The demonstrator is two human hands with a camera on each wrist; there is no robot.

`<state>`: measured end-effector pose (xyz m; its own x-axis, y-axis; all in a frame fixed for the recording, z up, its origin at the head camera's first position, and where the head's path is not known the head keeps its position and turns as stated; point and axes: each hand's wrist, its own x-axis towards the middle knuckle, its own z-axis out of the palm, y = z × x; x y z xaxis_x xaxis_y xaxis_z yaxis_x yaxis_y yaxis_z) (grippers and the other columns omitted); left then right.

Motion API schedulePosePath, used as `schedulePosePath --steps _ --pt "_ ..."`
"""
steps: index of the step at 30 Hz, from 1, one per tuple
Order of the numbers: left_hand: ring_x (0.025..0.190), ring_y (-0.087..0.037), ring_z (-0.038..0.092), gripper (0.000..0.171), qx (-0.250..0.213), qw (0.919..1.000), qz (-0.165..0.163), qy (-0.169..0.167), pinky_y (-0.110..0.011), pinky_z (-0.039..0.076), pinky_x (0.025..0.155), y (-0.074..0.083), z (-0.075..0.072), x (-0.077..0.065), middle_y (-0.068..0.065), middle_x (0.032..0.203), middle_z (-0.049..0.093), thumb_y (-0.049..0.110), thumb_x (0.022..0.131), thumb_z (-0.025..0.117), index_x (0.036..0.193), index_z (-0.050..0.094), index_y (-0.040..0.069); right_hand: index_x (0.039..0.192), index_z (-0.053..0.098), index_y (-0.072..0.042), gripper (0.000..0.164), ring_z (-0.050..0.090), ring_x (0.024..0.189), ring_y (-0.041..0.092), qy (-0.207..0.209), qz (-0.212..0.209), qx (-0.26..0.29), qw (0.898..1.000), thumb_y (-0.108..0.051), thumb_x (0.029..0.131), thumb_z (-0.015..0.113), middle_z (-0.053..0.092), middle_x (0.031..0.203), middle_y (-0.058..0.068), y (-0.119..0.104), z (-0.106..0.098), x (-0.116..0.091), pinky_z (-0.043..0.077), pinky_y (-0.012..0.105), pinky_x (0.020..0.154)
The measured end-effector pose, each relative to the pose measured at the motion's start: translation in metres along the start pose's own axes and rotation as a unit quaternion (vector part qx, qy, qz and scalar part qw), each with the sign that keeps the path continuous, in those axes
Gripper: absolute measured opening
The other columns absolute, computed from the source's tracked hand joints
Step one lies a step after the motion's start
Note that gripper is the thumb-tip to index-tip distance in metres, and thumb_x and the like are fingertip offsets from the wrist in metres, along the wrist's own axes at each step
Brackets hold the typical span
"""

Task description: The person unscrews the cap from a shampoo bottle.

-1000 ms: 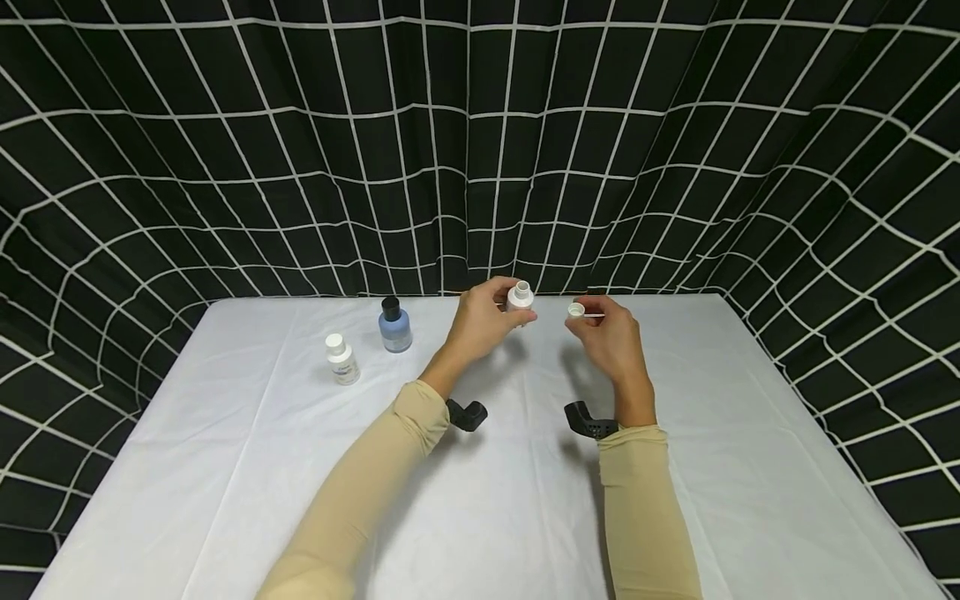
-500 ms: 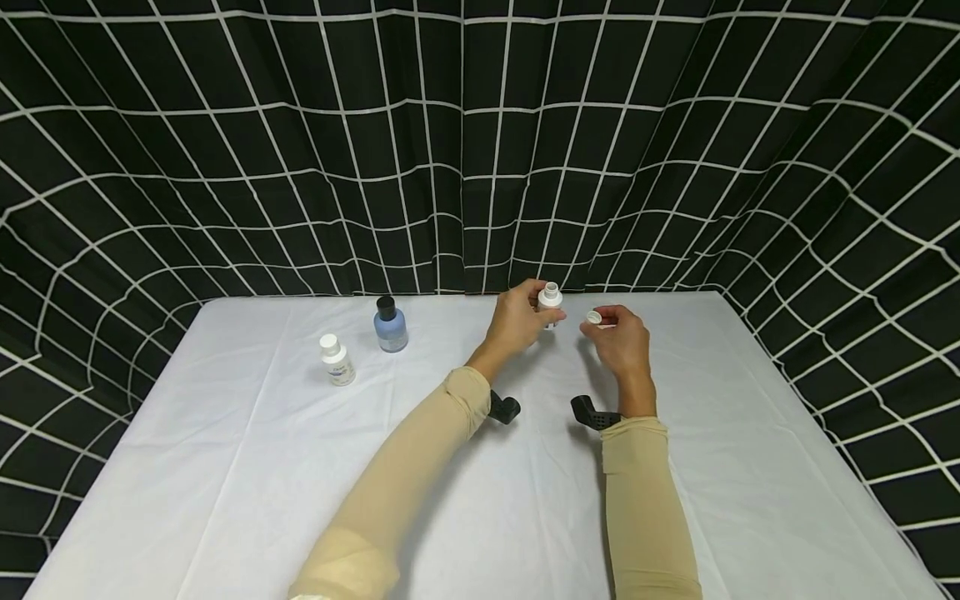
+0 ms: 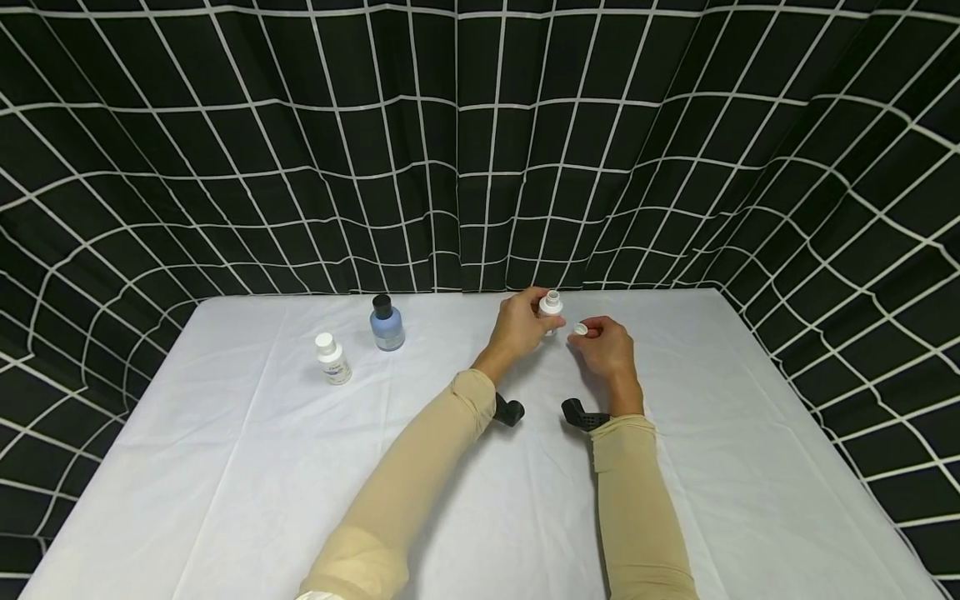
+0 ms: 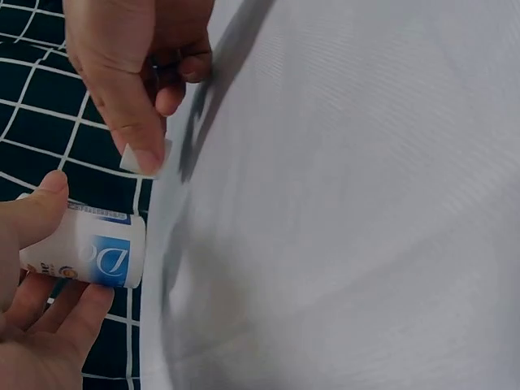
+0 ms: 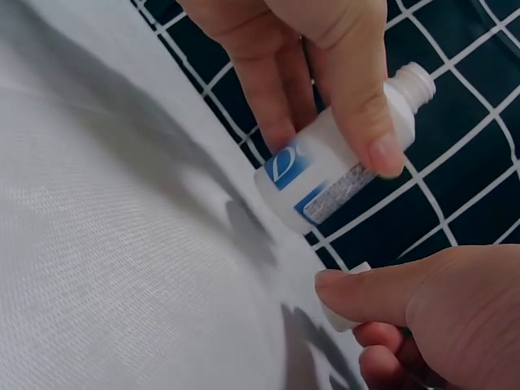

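Note:
My left hand grips a small white pill bottle by its sides, thumb across the front. Its threaded neck is bare and points up. A blue and white label wraps the body. To its right, my right hand pinches a white bottle cap between thumb and fingers, hollow side up in the head view. The cap is apart from the bottle, a short way from its base. Both hands are held over the far part of the table.
A white capped bottle stands on the left of the white-clothed table. Beside it, farther back, stands a blue bottle with a black cap. A black curtain with white grid lines hangs behind the table and along its sides.
My left hand has carried the pill bottle to the right, closer to the cap. My right hand went slightly right, then back left and nearer to me. Both keep their hold.

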<state>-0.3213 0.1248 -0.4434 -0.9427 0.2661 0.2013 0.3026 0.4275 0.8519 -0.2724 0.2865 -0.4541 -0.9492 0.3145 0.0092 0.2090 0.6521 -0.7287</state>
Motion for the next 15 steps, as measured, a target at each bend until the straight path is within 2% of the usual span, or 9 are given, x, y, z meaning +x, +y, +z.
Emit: schedulePosePath --steps 8,15 --pt "0.100 -0.016 0.067 0.051 0.006 0.9999 -0.012 -0.010 -0.031 0.055 0.090 -0.008 0.005 -0.001 -0.004 0.117 0.075 0.020 0.084 0.085 0.131 0.066 0.010 0.122 0.065 0.001 0.038 0.059 0.094 0.027 -0.026 -0.001 -0.031 0.999 -0.020 0.091 0.070 0.064 0.101 0.012 0.000 0.005 0.001 0.043 0.030 0.077" --pt "0.105 -0.018 0.068 0.052 0.001 0.9999 -0.007 -0.014 -0.033 0.055 0.093 -0.015 0.008 -0.001 -0.005 0.118 0.074 0.021 0.085 0.084 0.132 0.064 0.010 0.121 0.064 0.003 0.037 0.057 0.094 0.028 -0.033 -0.008 -0.043 0.998 -0.019 0.091 0.067 0.061 0.099 0.012 -0.002 0.006 0.000 0.044 0.034 0.080"
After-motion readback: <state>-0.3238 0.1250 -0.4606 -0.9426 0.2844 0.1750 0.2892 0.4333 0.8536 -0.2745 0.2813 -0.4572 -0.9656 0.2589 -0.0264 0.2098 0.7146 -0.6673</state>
